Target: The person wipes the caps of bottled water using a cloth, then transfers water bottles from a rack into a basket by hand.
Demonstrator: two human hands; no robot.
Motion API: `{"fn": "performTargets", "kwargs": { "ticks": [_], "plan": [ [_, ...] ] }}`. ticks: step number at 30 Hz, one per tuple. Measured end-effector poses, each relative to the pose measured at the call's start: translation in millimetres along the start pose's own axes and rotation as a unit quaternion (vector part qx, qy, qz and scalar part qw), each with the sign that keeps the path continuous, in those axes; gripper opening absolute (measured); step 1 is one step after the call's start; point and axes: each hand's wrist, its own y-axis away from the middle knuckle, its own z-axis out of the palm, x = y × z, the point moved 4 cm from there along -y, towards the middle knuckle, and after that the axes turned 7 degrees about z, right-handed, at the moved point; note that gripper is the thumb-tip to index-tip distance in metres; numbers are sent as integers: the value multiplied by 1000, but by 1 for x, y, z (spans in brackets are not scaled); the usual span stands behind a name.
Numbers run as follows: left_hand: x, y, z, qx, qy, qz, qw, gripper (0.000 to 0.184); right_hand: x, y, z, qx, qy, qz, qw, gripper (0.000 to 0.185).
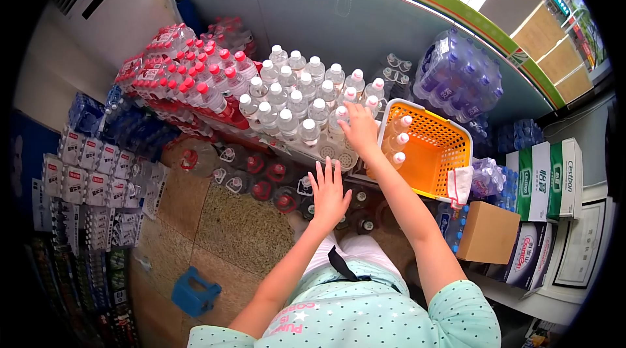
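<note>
My right hand point(360, 131) reaches into the standing bottles, with thumb and fingers around the top of a clear bottle with a pale cap point(342, 113). My left hand point(329, 195) is open, fingers spread and palm down, in front of the crate's near edge and holding nothing. Rows of clear bottles with white caps point(285, 115) stand upright to the left of my right hand. On the right is a yellow-orange plastic basket point(450, 128), with a few pale-capped bottles point(399, 141) along its left side. A white cloth point(460, 183) hangs over its near right corner.
Red-capped bottle packs point(189, 74) are stacked at left. Large bottles point(264, 178) stand on the floor before the crate. Purple-capped packs point(460, 74), a cardboard box point(489, 232) and Castbon cartons point(564, 178) are at right. A blue stool point(195, 291) sits on the floor.
</note>
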Motion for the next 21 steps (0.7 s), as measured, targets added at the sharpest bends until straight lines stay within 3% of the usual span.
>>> {"fn": "performTargets", "kwargs": {
  "ticks": [9, 21],
  "plan": [
    [-16, -9, -12, 2, 16, 5, 1000, 84, 11, -22, 38, -48, 66, 44, 996, 38],
    [-19, -14, -13, 0, 17, 18, 1000, 86, 16, -26, 28, 6, -29, 75, 997, 30]
  ]
}}
